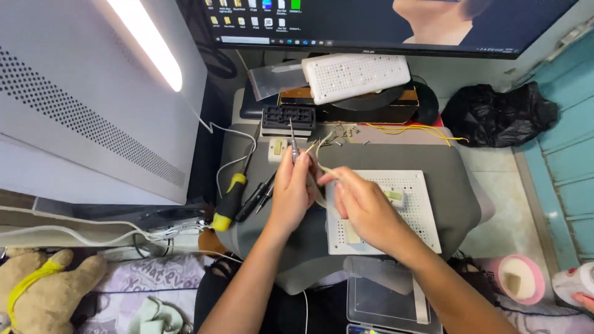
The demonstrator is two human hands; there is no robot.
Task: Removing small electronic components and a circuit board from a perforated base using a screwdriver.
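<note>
head view | worn on the head | aimed steeply down and forward | table (433, 162) seen from close above

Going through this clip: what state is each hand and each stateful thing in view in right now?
Left hand: closed around thin tweezers, tips pointing up.
Right hand: pinching a pale flat cable.
White perforated board: lying flat on the grey pad.
Yellow-handled screwdriver: lying unused, left of the hands.
Monitor: switched on.
Clear plastic box: whether shut cannot be told.
</note>
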